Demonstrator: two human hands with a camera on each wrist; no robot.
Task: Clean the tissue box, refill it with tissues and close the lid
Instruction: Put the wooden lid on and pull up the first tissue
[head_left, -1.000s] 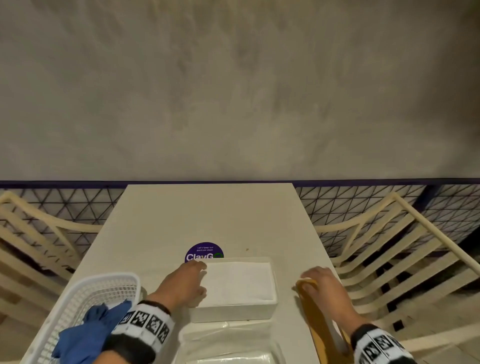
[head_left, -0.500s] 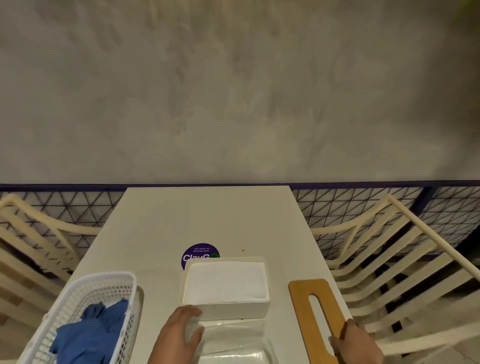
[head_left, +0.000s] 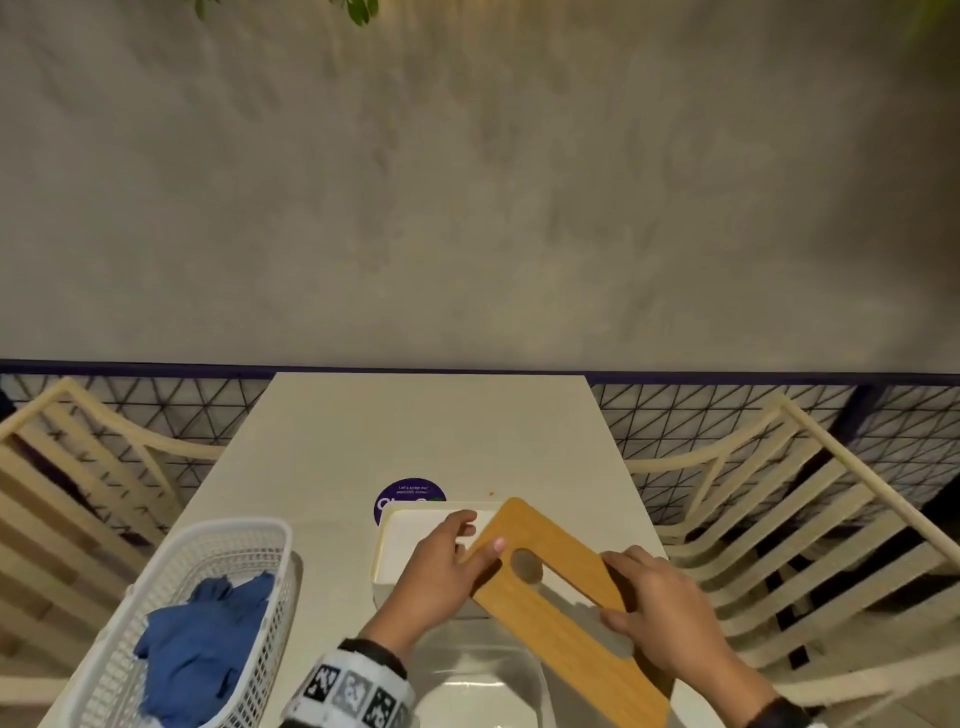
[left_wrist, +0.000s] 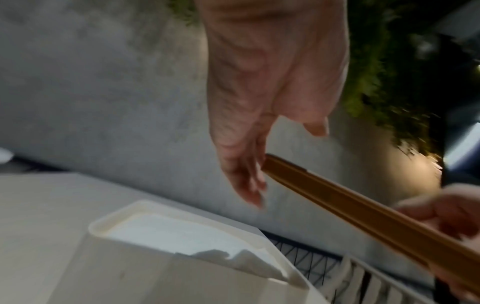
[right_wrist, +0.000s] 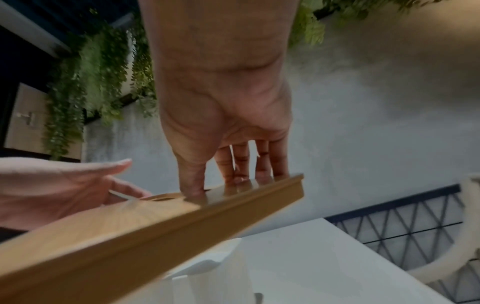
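Observation:
The white tissue box (head_left: 387, 551) stands on the table, filled to the rim with white tissues (head_left: 421, 530). A wooden lid (head_left: 561, 618) with a long slot hangs tilted over the box's right half. My right hand (head_left: 649, 608) grips the lid's near part, thumb on top and fingers round the far edge. My left hand (head_left: 452, 551) is at the lid's far end. In the left wrist view its fingers (left_wrist: 246, 170) reach down straight and touch the lid (left_wrist: 363, 209), with the thumb held apart above it. The right wrist view shows the lid (right_wrist: 130, 236) close up.
A white mesh basket (head_left: 218, 535) holding a blue cloth (head_left: 202, 639) stands at the front left. A clear plastic wrapper (head_left: 483, 670) lies in front of the box. A purple sticker (head_left: 410, 491) is behind it. Slatted chairs (head_left: 779, 519) flank the narrow table (head_left: 431, 431).
The lid lay flat on the table to the right of the box. My right hand has lifted it and swung it left over the box. My left hand rose from the box's front to the lid's end.

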